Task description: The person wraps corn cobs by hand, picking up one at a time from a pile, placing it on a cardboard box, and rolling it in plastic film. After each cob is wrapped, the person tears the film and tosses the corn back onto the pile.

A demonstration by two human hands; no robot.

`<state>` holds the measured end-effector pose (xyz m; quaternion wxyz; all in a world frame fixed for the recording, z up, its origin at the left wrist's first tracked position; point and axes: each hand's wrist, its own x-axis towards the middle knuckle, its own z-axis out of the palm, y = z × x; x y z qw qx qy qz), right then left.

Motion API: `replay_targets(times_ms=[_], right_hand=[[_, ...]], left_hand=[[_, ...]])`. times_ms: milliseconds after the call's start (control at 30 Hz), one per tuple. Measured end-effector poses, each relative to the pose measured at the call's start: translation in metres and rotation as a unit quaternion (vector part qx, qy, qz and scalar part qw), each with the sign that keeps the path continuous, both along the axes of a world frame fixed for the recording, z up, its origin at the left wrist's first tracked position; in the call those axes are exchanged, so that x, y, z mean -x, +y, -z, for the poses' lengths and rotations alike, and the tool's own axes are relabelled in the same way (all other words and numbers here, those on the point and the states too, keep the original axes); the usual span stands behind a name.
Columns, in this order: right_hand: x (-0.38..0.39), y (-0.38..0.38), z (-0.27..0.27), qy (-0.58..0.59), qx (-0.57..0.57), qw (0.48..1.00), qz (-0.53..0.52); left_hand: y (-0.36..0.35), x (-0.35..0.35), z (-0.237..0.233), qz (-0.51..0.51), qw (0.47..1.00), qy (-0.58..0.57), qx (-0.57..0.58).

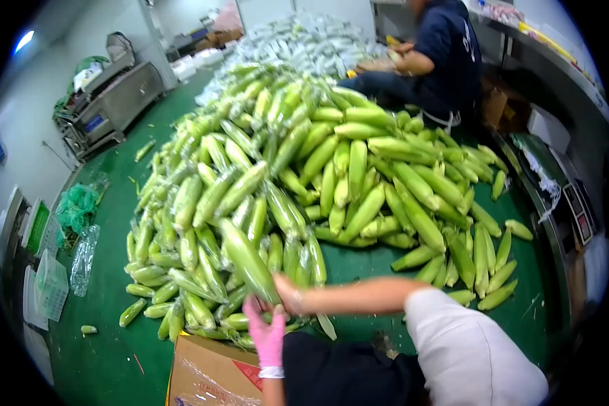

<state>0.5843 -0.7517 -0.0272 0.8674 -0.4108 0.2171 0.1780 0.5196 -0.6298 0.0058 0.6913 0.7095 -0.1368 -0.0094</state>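
Observation:
One large green ear of corn [245,260] is held above the heap, tilted with its lower end toward me. My left hand [266,331], in a pink glove, closes round that lower end. My bare right hand [289,295] reaches in from the right and grips the same end from the other side. Behind and to the left lie ears in clear plastic film [203,189]; to the right are green ears that look unwrapped [413,196]. Whether film covers the held ear's lower end is hidden by my fingers.
A cardboard box [210,372] stands just below my hands. A co-worker in dark clothes [446,61] sits at the back right, near a pile of pale wrapped pieces [298,40]. White baskets [50,287] and green netting [78,206] are at left.

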Motion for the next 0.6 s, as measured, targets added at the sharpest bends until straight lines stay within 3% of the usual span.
replay_targets(times_ms=[33,100,167,200,233,267,300,333,367,400,433,467,500,533,600], right_hand=[[-0.034,-0.012,-0.034,-0.017,0.039,0.998,0.05],[-0.124,-0.048,-0.062,-0.105,0.275,0.953,0.075],[-0.194,-0.086,-0.089,-0.317,0.482,0.811,0.101],[-0.213,-0.104,-0.091,-0.43,0.484,0.748,0.144],[-0.195,-0.121,-0.121,-0.363,0.498,0.78,0.108],[-0.2,-0.145,-0.107,-0.398,0.616,0.658,0.173],[-0.179,-0.176,-0.108,-0.353,0.702,0.601,0.148],[-0.158,-0.208,-0.104,-0.372,0.757,0.511,0.167],[-0.133,-0.241,-0.099,-0.321,0.817,0.448,0.167],[-0.11,-0.289,-0.094,-0.261,0.877,0.375,0.148],[-0.093,-0.339,-0.086,-0.138,0.915,0.345,0.155],[-0.065,-0.379,-0.074,-0.048,0.949,0.259,0.176],[-0.037,-0.392,-0.102,0.128,0.931,0.339,0.051],[-0.021,-0.425,-0.109,0.26,0.845,0.46,-0.081],[0.021,-0.456,-0.087,0.269,0.858,0.437,-0.021]], left_hand=[[0.015,-0.002,-0.005,-0.036,0.989,-0.033,-0.138],[0.03,0.006,-0.043,-0.105,0.988,0.102,-0.043],[0.06,0.017,-0.039,-0.147,0.983,0.106,-0.042],[0.081,0.025,-0.03,-0.136,0.98,0.13,-0.057],[0.102,0.035,-0.024,-0.127,0.978,0.151,-0.071],[0.114,0.049,-0.035,-0.131,0.968,0.167,-0.137],[0.124,0.064,-0.048,-0.134,0.955,0.18,-0.195],[0.14,0.082,-0.045,-0.161,0.957,0.209,-0.123],[0.153,0.098,-0.042,-0.187,0.951,0.239,-0.051],[0.157,0.11,-0.053,-0.221,0.942,0.237,-0.083],[0.164,0.12,-0.062,-0.257,0.93,0.235,-0.119],[0.177,0.13,-0.062,-0.284,0.915,0.238,-0.162],[0.191,0.143,-0.065,-0.317,0.894,0.242,-0.204],[0.2,0.152,-0.066,-0.356,0.895,0.195,-0.187],[0.238,0.174,-0.055,-0.416,0.866,0.162,-0.226]])
